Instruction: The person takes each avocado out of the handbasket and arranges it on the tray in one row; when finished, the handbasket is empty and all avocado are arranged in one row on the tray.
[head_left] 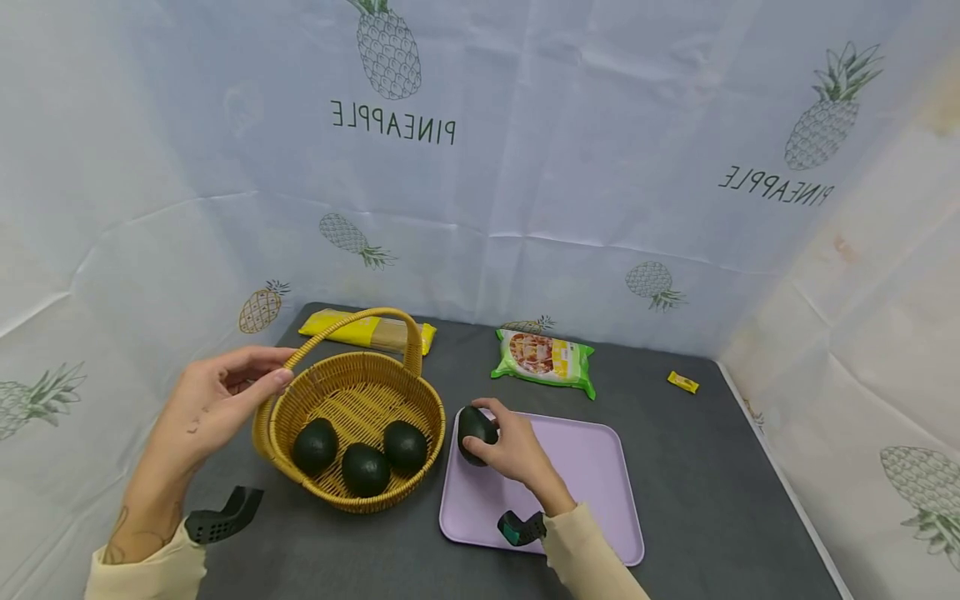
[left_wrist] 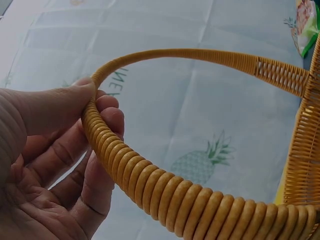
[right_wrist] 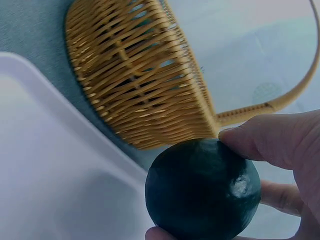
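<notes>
A yellow wicker basket (head_left: 358, 500) stands on the table left of the middle, its arched handle (left_wrist: 150, 185) raised. My left hand (head_left: 213, 404) pinches the handle's left side between thumb and fingers. Inside the basket lie three dark green avocados (head_left: 365, 469), grouped toward its front. My right hand (head_left: 517, 450) holds another avocado (right_wrist: 202, 190) between thumb and fingers, over the left part of a light purple tray (head_left: 577, 475). In the right wrist view a shadow falls on the tray below this avocado, and the basket's woven side is close beyond it.
At the back edge of the dark grey table (head_left: 720, 500) lies a yellow packet (head_left: 367, 332), partly behind the basket handle. A green and white food packet (head_left: 546, 360) lies behind the tray, and a small yellow wrapped item (head_left: 683, 382) is at the right. Pineapple-printed cloth (head_left: 525, 167) encloses the table.
</notes>
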